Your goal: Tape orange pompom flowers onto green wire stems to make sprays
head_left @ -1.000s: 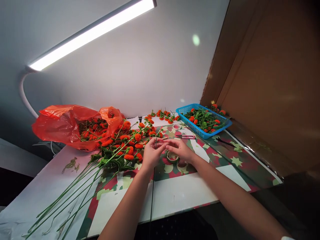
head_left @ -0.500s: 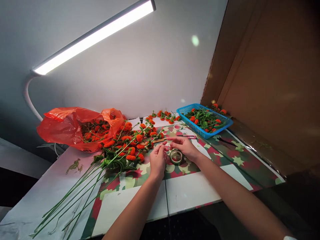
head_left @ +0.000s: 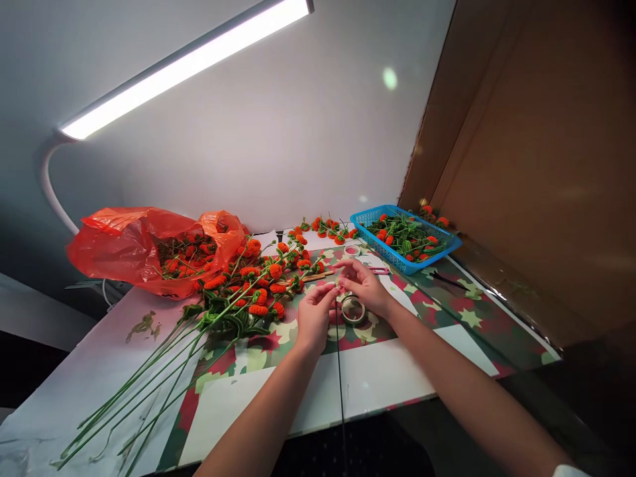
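Observation:
My left hand (head_left: 315,317) is closed, thumb and fingertips pinched at the upper end of a long thin dark stem wire (head_left: 340,377). The wire runs down past the table's front edge. Close beside it, my right hand (head_left: 365,286) has its thumb and fingers drawn together near the same wire end, fingertips almost meeting the left ones. A roll of green tape (head_left: 353,310) hangs or stands tilted just under the right palm; its strip seems to lead to the right fingers, too small to see clearly. Orange fuzzy flowers on green stems (head_left: 258,297) lie left of my hands.
An orange plastic bag (head_left: 124,248) of flowers stands at the back left. A blue basket (head_left: 412,267) with leaves and flowers sits back right. Pink-handled scissors (head_left: 380,270), a small white roll (head_left: 352,251) and loose flowers (head_left: 332,230) lie behind my hands. A lamp (head_left: 189,69) hangs above.
The wire has shifted right and stands out more clearly between my hands. The tape roll has turned and moved slightly right. My left fingers have come nearer the right ones.

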`<state>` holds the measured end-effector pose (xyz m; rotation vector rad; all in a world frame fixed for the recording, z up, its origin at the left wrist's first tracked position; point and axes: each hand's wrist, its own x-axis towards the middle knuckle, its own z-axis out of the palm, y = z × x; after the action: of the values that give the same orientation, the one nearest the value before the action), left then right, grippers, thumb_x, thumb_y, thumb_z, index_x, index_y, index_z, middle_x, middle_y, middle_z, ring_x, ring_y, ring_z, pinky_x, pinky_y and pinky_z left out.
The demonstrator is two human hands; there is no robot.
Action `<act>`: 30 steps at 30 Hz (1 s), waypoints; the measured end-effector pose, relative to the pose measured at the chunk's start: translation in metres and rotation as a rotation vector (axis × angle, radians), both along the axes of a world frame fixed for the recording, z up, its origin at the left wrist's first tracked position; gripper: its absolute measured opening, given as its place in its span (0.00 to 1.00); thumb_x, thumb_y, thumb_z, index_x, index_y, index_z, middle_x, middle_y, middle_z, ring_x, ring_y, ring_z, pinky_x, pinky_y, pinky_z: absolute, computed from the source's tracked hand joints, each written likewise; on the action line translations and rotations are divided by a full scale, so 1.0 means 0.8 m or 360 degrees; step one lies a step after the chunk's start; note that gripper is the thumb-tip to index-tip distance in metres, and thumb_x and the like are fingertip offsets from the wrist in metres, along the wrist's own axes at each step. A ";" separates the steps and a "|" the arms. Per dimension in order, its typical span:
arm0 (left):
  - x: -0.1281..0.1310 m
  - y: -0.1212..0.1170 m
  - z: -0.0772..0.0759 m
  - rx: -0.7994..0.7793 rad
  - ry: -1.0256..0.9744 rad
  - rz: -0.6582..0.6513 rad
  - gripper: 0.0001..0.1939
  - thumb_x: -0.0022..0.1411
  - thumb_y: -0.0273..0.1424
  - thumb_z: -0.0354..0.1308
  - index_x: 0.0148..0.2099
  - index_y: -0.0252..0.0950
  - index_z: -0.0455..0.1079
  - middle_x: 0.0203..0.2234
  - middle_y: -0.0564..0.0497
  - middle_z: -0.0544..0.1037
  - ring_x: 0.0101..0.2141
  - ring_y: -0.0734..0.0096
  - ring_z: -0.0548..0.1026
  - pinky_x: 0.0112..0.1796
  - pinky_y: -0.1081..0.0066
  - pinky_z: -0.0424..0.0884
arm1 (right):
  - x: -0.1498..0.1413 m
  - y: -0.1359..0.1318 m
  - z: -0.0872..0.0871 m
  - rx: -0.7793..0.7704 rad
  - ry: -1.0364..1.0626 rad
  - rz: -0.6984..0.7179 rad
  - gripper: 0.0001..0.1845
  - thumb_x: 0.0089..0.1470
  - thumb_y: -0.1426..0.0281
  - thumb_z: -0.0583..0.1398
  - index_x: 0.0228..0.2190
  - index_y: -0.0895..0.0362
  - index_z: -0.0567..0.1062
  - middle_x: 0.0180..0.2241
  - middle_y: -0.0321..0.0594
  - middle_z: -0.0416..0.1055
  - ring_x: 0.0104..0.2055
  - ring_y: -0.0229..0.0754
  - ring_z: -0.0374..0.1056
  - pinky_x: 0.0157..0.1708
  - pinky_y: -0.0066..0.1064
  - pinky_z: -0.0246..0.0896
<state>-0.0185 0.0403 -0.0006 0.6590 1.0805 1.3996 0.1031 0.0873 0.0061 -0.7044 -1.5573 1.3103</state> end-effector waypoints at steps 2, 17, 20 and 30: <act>-0.001 0.001 -0.003 0.0009 0.0033 -0.0035 0.17 0.39 0.34 0.68 0.34 0.31 0.72 0.26 0.51 0.74 0.21 0.78 0.70 0.19 0.76 0.69 | 0.001 0.001 -0.001 0.0049 -0.0079 -0.0008 0.13 0.49 0.68 0.58 0.40 0.54 0.68 0.26 0.32 0.63 0.28 0.35 0.61 0.31 0.29 0.57; -0.003 0.004 0.000 0.0023 0.0050 -0.0045 0.17 0.40 0.36 0.67 0.32 0.32 0.72 0.24 0.52 0.73 0.19 0.77 0.69 0.16 0.75 0.69 | 0.002 0.004 -0.005 -0.0015 -0.0305 -0.0073 0.12 0.47 0.71 0.57 0.37 0.56 0.69 0.26 0.33 0.65 0.29 0.37 0.63 0.32 0.31 0.58; -0.003 0.004 0.003 -0.0009 0.0015 -0.0039 0.17 0.39 0.35 0.67 0.32 0.31 0.71 0.23 0.53 0.73 0.18 0.76 0.70 0.16 0.74 0.69 | 0.001 0.006 -0.008 -0.0018 -0.0274 -0.0064 0.12 0.47 0.71 0.58 0.37 0.56 0.69 0.25 0.32 0.65 0.28 0.36 0.63 0.32 0.30 0.58; -0.007 0.011 -0.003 -0.0205 -0.0270 -0.0061 0.12 0.39 0.30 0.65 0.29 0.32 0.68 0.19 0.55 0.71 0.16 0.81 0.67 0.17 0.80 0.64 | -0.001 0.003 -0.003 -0.0310 -0.0171 -0.0016 0.14 0.43 0.69 0.62 0.37 0.57 0.75 0.27 0.36 0.72 0.30 0.38 0.68 0.32 0.31 0.62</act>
<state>-0.0243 0.0493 -0.0034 0.4567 1.0087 1.3162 0.1025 0.0899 0.0036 -0.9165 -1.5214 1.4499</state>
